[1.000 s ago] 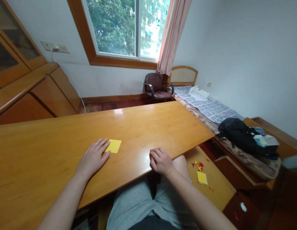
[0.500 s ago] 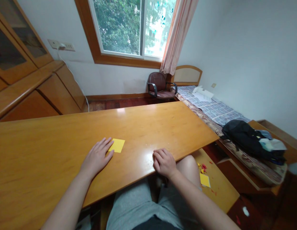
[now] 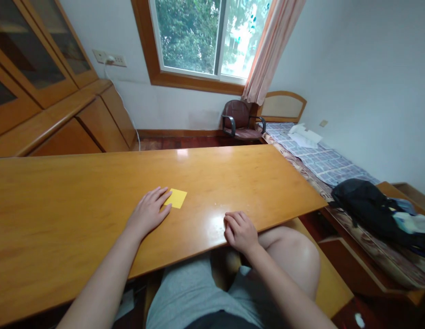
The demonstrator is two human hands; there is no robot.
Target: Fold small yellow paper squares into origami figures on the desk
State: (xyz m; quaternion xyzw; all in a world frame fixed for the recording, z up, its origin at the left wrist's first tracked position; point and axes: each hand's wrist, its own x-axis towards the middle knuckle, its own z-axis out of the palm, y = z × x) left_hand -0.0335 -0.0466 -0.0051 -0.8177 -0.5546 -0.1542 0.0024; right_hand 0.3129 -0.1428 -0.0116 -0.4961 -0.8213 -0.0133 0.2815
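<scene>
A square piece of yellow paper [image 3: 177,198] lies flat on the wooden table [image 3: 96,196]. My left hand [image 3: 150,210] rests palm down at its left side, fingers stretched out. The fingertips touch or cover the paper's left edge. To the right, near the table's front edge, sits my right hand [image 3: 242,232], its fingers loosely curled together. No object shows in it; its palm side is hidden. Tiny pale specks lie on the tabletop between the paper and my right hand.
My bare knee [image 3: 296,251] covers much of a lower wooden bench [image 3: 335,292] at right. Beyond are a bed [image 3: 322,160], a black backpack [image 3: 363,201] and a brown armchair [image 3: 241,119]. A wooden cabinet [image 3: 61,123] stands left, below a wall socket [image 3: 109,58].
The view has shifted, and my knee has swung outward to the right, hiding the yellow paper and scraps on the bench. Both hands stay in the same places on the table.
</scene>
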